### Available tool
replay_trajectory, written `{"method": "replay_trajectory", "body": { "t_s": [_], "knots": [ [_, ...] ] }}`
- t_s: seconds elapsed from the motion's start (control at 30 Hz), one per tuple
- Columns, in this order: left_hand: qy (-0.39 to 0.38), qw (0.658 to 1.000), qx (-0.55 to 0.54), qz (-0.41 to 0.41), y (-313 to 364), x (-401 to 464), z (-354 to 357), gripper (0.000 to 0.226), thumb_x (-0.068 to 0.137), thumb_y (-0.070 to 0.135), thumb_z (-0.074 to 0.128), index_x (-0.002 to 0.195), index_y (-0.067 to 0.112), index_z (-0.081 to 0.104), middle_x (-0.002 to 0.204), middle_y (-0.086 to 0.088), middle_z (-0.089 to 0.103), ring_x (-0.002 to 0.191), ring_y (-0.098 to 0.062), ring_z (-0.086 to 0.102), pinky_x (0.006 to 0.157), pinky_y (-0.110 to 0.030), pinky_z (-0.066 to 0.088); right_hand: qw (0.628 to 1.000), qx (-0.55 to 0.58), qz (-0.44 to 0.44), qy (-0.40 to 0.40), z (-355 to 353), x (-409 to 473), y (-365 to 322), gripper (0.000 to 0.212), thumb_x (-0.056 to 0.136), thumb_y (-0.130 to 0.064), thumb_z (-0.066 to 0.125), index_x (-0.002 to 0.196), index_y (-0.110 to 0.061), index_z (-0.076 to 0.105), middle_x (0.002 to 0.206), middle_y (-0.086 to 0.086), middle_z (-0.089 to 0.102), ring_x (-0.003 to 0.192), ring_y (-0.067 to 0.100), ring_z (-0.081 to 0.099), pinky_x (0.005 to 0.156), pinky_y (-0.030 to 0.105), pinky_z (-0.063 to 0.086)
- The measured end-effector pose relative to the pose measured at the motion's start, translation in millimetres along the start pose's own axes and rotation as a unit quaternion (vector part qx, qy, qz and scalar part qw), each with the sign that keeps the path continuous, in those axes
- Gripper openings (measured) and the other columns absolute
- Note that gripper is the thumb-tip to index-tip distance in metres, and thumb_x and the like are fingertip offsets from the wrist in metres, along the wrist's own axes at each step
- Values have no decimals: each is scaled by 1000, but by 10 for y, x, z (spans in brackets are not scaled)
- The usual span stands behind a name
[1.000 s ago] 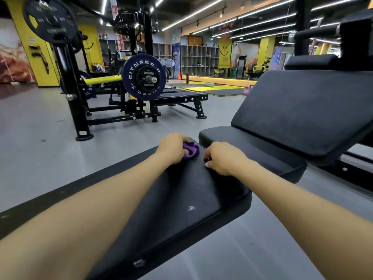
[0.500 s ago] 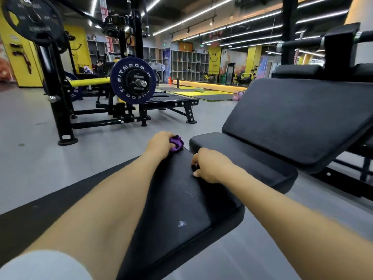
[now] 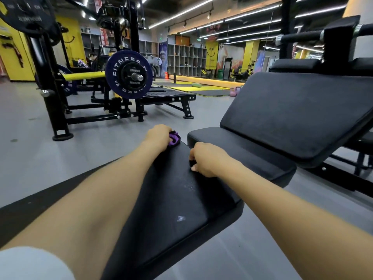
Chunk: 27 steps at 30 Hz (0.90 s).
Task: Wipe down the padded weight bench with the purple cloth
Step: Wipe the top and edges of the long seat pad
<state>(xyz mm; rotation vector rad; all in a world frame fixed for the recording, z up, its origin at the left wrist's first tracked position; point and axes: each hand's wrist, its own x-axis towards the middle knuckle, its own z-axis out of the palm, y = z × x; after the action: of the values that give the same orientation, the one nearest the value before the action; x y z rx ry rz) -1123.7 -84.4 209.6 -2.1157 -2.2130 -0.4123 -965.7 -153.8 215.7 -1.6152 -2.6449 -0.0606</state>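
- Your left hand (image 3: 159, 136) is at the far left corner of the flat black pad (image 3: 181, 190) of the weight bench, with the fingers curled closed around the purple cloth (image 3: 174, 139).
- The cloth is bunched up. Only a small part of it shows past your fingers, and this part touches the pad right at its far edge.
- Your right hand (image 3: 210, 159) lies on the same pad, near the far right side. It is well apart from the cloth and holds nothing that I can see.
- The fingers of the right hand are bent downward with the knuckles up, and the thumb tip touches the black surface. If the fingertips grip the edge of the pad or only press on it, I cannot tell, because they are hidden under the hand.
- Both your forearms reach forward over the pad, and a white sleeve (image 3: 30, 263) shows at the lower left corner.
- On the pad, nearer to you, there is a small pale mark (image 3: 181, 218), and some faint light smears are in front of your right hand.
- Just behind the flat pad is a second, smaller seat pad (image 3: 242, 152), and above it the big backrest (image 3: 298, 114) is tilted upward to the right.
- Farther on the grey floor (image 3: 24, 150) stands a black machine with a blue weight plate (image 3: 129, 74).
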Motion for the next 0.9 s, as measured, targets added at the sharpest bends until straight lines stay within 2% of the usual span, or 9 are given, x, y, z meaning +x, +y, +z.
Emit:
{"method": "replay_trajectory", "body": {
  "t_s": [0.17,0.23,0.33,0.47,0.67,0.77,0.9],
  "knots": [
    [-43,999,30,5,-108,-216,-169,34,85,16,63,119,12,61,117,-13,62,107,-33,59,82,-34,47,1000,-4,5,-10,-16,-46,-6,40,94,-23,56,130,-7,51,132,11,46,120,31,49,93,38,44],
    [-64,997,40,14,-191,-321,-241,38,83,20,66,121,16,60,117,-12,61,107,-33,58,81,-32,47,1000,5,10,-16,-47,-43,-4,40,92,-24,58,129,-8,52,131,10,49,119,31,50,95,38,45],
    [-38,999,10,5,-247,-338,-207,37,82,16,67,119,13,62,116,-14,62,108,-32,58,85,-32,47,1000,9,12,-19,-40,-30,-8,38,91,-25,59,125,-8,55,129,10,52,117,30,52,93,37,47],
    [8,998,-39,-39,-200,-285,-75,30,84,6,58,113,9,65,113,-15,65,107,-32,60,80,-28,44,1000,0,14,-3,7,-46,-29,37,93,-25,56,127,-9,55,129,9,49,118,31,51,93,38,46],
    [-46,999,6,-1,-230,-556,-234,39,81,19,67,120,20,62,115,-8,63,108,-28,58,79,-28,44,1000,5,16,1,38,-50,0,38,94,-25,55,129,-9,52,129,8,46,118,31,50,93,39,45],
    [-47,999,8,15,-241,-661,-221,40,82,17,67,122,18,61,115,-9,63,109,-29,57,80,-28,43,1000,10,18,3,44,-39,5,40,93,-26,56,129,-9,52,130,8,47,120,31,49,94,39,45],
    [-23,999,-38,-19,-246,-468,-193,37,82,9,65,119,11,62,116,-14,64,109,-30,58,83,-29,45,1000,4,11,9,69,-53,-8,38,95,-25,52,130,-12,52,130,6,44,121,30,48,92,38,43]
  ]
}}
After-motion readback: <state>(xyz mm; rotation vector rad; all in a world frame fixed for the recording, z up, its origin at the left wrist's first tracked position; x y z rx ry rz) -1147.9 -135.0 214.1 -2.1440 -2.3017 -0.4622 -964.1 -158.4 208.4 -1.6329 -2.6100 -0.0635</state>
